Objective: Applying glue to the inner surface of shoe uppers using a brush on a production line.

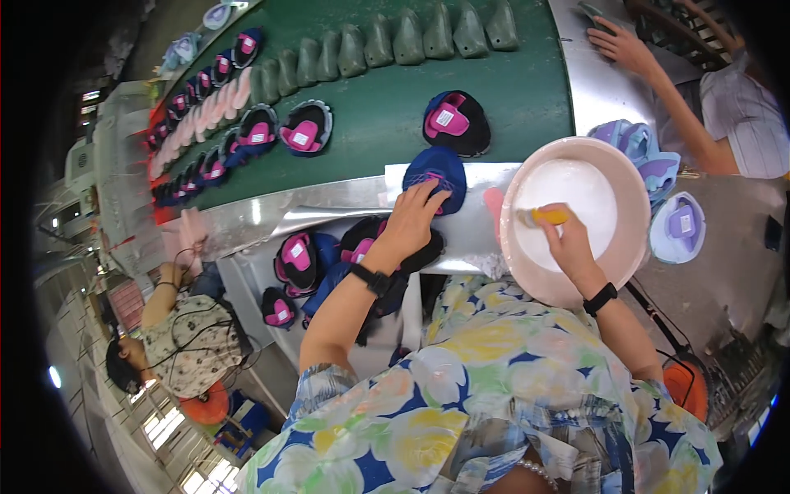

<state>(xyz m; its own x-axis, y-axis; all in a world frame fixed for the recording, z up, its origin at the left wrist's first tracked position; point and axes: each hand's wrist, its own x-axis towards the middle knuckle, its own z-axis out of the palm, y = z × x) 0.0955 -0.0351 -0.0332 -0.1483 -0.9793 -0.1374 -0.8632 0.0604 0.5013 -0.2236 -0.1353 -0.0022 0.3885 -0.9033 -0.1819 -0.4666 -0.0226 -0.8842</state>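
Observation:
My left hand (pixel 407 222) rests on a dark blue shoe upper (pixel 448 163) with pink inside, its fingers curled over the piece at the table's near edge. In my right hand (pixel 570 245) is a brush (pixel 552 216) with a yellow handle, pinched between thumb and fingers. The bristles hang over the left inside of a pale pink basin (pixel 635 230), which contains a white liquid (pixel 580 185). Just beyond the blue piece, a black shoe upper (pixel 473 123) with a pink lining lies on the green belt.
Green shoe lasts (pixel 407 41) line the far part of the green belt (pixel 370 103). More shoe uppers (pixel 306 132) stand in rows at left. Others fill a bin (pixel 263 346) below my left arm. Lilac uppers (pixel 679 226) lie right of the basin. Co-workers (pixel 197 329) are at left and far right.

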